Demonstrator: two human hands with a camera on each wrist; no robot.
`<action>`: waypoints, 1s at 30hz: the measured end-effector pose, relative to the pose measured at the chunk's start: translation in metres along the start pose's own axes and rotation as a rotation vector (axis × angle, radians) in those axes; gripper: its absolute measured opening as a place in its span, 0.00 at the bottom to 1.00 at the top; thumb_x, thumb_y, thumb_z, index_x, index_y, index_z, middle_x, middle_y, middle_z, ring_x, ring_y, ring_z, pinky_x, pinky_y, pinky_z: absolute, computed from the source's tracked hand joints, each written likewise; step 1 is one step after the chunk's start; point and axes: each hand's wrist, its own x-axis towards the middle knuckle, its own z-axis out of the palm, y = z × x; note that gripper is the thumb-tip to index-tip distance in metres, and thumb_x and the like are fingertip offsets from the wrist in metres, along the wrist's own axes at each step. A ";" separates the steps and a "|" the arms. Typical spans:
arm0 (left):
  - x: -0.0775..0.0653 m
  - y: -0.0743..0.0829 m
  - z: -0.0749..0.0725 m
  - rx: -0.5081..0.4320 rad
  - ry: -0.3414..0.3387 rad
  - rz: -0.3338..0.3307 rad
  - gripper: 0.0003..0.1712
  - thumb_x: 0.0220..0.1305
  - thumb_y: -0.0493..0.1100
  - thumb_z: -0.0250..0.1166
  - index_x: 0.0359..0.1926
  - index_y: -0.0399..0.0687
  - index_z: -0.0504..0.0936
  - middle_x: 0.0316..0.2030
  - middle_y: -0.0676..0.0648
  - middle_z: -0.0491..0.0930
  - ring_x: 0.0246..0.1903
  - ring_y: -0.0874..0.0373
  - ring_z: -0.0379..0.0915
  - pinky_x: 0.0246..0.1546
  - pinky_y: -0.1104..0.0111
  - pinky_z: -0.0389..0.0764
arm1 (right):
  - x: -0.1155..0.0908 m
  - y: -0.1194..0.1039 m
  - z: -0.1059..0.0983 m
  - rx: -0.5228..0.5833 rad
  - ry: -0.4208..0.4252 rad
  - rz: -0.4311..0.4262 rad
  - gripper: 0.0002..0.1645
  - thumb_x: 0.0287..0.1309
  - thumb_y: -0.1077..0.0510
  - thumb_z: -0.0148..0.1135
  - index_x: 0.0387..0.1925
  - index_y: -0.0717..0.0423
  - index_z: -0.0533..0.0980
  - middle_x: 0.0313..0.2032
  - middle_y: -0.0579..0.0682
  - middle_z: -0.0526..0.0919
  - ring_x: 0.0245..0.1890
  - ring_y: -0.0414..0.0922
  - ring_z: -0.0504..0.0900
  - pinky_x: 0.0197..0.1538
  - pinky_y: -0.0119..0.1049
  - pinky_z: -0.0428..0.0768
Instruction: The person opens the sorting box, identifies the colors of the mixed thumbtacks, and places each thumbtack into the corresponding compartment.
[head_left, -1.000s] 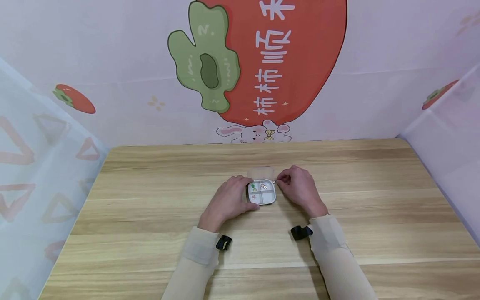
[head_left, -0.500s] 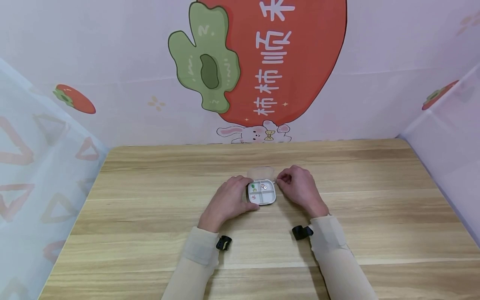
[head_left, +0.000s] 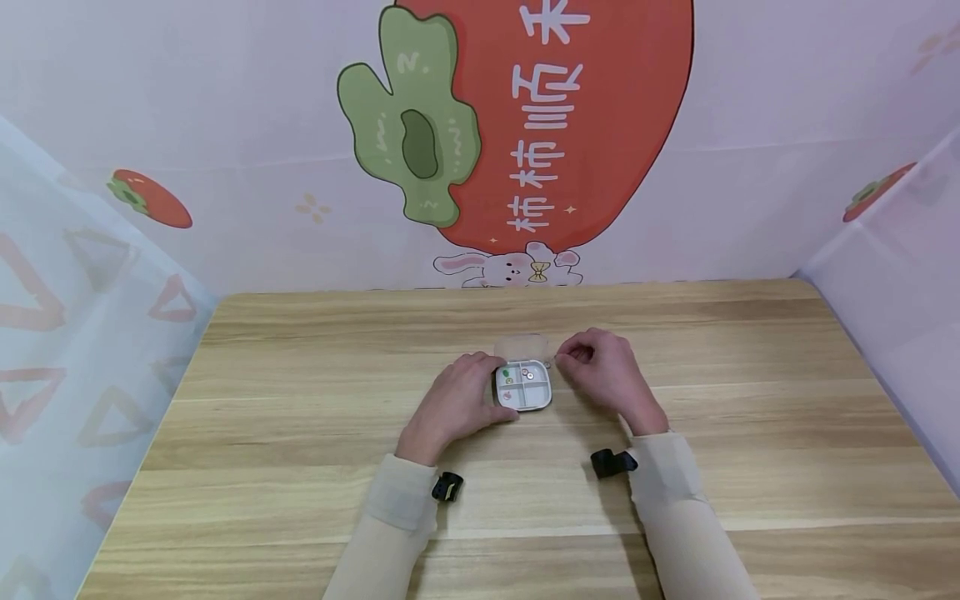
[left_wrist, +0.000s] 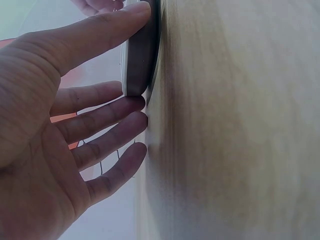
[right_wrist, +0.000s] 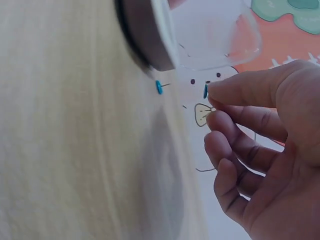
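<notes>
A small white four-compartment case [head_left: 535,393] sits on the table with its clear lid [head_left: 522,347] laid back. Small earrings, among them a green pair and a reddish one, lie in three compartments. My left hand [head_left: 459,402] grips the case from the left, thumb on the near side and fingers round the far side. Just right of the case, my right hand [head_left: 604,372] pinches a tiny blue stud earring [right_wrist: 205,91] between thumb and forefinger. Another blue stud earring [right_wrist: 159,87], its pin showing, lies on the table beside the case in the right wrist view.
The wood-grain table [head_left: 300,467] stretches around both hands. A printed cloth backdrop [head_left: 270,217] rises behind its far edge, and side cloths hang left and right. A black wrist camera sits at each sleeve cuff.
My right hand has drawn slightly right, away from the case, with the blue stud earring in its fingertips. My left hand has stayed in place on the case.
</notes>
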 end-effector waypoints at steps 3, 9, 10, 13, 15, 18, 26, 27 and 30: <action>0.000 0.000 0.000 0.001 0.002 0.000 0.43 0.41 0.62 0.71 0.57 0.48 0.71 0.53 0.50 0.72 0.54 0.56 0.65 0.58 0.63 0.62 | 0.000 0.000 -0.004 0.059 -0.012 -0.003 0.04 0.53 0.55 0.63 0.32 0.49 0.79 0.31 0.46 0.78 0.32 0.45 0.73 0.35 0.37 0.74; 0.000 0.000 0.000 0.004 -0.002 -0.003 0.43 0.41 0.62 0.71 0.58 0.48 0.71 0.53 0.50 0.72 0.54 0.55 0.65 0.58 0.63 0.61 | 0.000 0.003 -0.009 0.203 -0.073 -0.006 0.05 0.54 0.54 0.63 0.33 0.49 0.80 0.33 0.46 0.79 0.33 0.47 0.73 0.36 0.39 0.74; 0.000 0.000 0.000 0.003 -0.003 -0.004 0.43 0.41 0.62 0.71 0.58 0.48 0.71 0.53 0.50 0.72 0.54 0.55 0.65 0.58 0.63 0.61 | 0.000 0.003 -0.009 0.236 -0.087 -0.001 0.05 0.54 0.54 0.63 0.34 0.49 0.80 0.34 0.47 0.80 0.34 0.48 0.74 0.37 0.39 0.75; 0.000 0.000 0.000 0.001 -0.002 -0.003 0.43 0.41 0.62 0.71 0.57 0.48 0.71 0.53 0.50 0.72 0.54 0.55 0.65 0.58 0.63 0.62 | 0.000 0.003 -0.012 0.350 -0.132 0.028 0.10 0.54 0.51 0.63 0.36 0.50 0.80 0.37 0.49 0.80 0.36 0.50 0.74 0.40 0.41 0.75; 0.000 0.000 0.001 -0.002 -0.001 -0.004 0.43 0.41 0.62 0.71 0.57 0.48 0.71 0.53 0.50 0.72 0.54 0.55 0.64 0.58 0.63 0.62 | -0.001 0.003 -0.014 0.444 -0.165 0.048 0.14 0.53 0.48 0.63 0.38 0.52 0.79 0.39 0.52 0.80 0.39 0.52 0.74 0.44 0.44 0.74; 0.000 0.000 0.001 -0.002 -0.001 -0.005 0.43 0.41 0.62 0.71 0.57 0.48 0.71 0.53 0.50 0.72 0.54 0.55 0.64 0.58 0.63 0.62 | -0.002 0.000 -0.016 0.599 -0.202 0.066 0.20 0.52 0.47 0.64 0.40 0.57 0.78 0.41 0.56 0.78 0.41 0.53 0.73 0.49 0.48 0.72; 0.000 -0.001 0.000 0.005 0.011 0.010 0.43 0.41 0.62 0.71 0.57 0.47 0.72 0.53 0.50 0.72 0.54 0.55 0.65 0.57 0.62 0.62 | -0.005 -0.004 -0.021 1.046 -0.305 -0.018 0.15 0.57 0.59 0.59 0.41 0.69 0.74 0.33 0.52 0.76 0.33 0.45 0.72 0.40 0.36 0.73; 0.000 -0.001 0.000 0.006 0.011 0.013 0.43 0.41 0.62 0.71 0.57 0.47 0.72 0.53 0.49 0.72 0.54 0.55 0.65 0.57 0.62 0.62 | -0.005 -0.004 -0.021 1.085 -0.324 -0.028 0.13 0.58 0.61 0.58 0.41 0.68 0.74 0.32 0.51 0.75 0.33 0.45 0.72 0.39 0.35 0.73; 0.000 -0.001 0.001 0.008 0.014 0.015 0.43 0.41 0.62 0.71 0.57 0.47 0.72 0.53 0.50 0.72 0.54 0.55 0.65 0.57 0.62 0.63 | -0.004 -0.006 -0.022 1.169 -0.372 -0.041 0.10 0.59 0.63 0.55 0.40 0.65 0.75 0.33 0.51 0.76 0.33 0.44 0.73 0.39 0.34 0.72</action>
